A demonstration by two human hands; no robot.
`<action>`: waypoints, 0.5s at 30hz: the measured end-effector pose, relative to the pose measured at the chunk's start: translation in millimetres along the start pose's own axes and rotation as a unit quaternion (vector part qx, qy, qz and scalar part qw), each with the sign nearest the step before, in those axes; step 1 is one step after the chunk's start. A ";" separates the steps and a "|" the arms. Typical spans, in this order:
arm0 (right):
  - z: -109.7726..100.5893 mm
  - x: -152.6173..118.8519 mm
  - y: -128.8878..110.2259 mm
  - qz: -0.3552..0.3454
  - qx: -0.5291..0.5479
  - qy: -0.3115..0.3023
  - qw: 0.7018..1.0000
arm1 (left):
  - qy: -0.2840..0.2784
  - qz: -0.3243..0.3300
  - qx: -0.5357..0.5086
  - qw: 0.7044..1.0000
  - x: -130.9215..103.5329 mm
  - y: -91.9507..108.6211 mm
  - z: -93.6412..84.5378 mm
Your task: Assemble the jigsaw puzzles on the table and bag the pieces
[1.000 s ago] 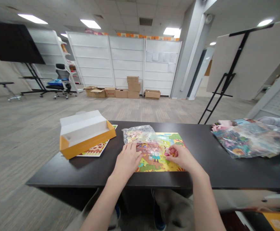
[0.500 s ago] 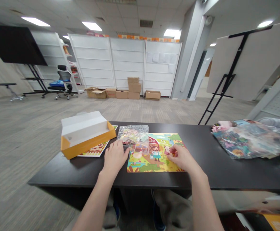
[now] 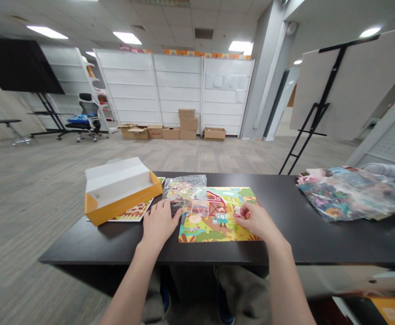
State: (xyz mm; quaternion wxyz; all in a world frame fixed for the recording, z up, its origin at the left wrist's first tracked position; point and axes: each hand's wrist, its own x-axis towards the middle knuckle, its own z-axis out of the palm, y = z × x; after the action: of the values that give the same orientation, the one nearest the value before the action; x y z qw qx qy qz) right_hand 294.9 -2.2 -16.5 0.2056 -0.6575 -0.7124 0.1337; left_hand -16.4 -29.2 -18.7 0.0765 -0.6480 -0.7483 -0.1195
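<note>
A colourful farm picture board (image 3: 214, 235) with a red barn and a farmer lies flat on the black table. Over its right half is my right hand (image 3: 256, 220), thumb and fingertips pinched together at a small pink figure (image 3: 237, 211). Whether that figure is a loose piece or part of the print, I cannot tell. My left hand (image 3: 158, 221) rests palm down left of the board, thumb spread away from the fingers and nothing in its grasp. Just beyond its fingertips, a clear plastic bag (image 3: 185, 186) of colourful pieces overlaps the board's upper left.
An open yellow box (image 3: 126, 203) with a white inside sits on the table's left, partly covering another printed sheet (image 3: 138, 212). Plastic-wrapped goods (image 3: 346, 194) are heaped at the right. The black table (image 3: 279, 189) has its near edge in front of my body.
My head view has shifted slightly. My right hand stays pinched at the pink figure, with little visible movement. My left hand still lies beside the bag.
</note>
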 end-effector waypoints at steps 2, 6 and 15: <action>-3.9 -1.1 6.2 0.012 -0.002 0.004 1.000 | 0.007 -0.008 0.005 1.000 -0.5 0.7 -0.7; -15.3 -2.6 27.4 0.042 0.010 0.007 0.999 | 0.006 -0.016 0.007 1.000 -1.2 2.6 -2.3; -33.7 -7.2 74.0 0.110 0.040 0.019 0.993 | 0.117 0.047 -0.126 0.984 0.0 -2.0 -1.1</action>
State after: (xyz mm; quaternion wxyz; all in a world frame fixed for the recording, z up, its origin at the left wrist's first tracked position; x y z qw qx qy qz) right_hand 376.3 -4.7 -21.8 0.2294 -0.7257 -0.6256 0.1711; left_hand -18.4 -29.8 -17.9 0.0863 -0.6683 -0.6820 -0.2844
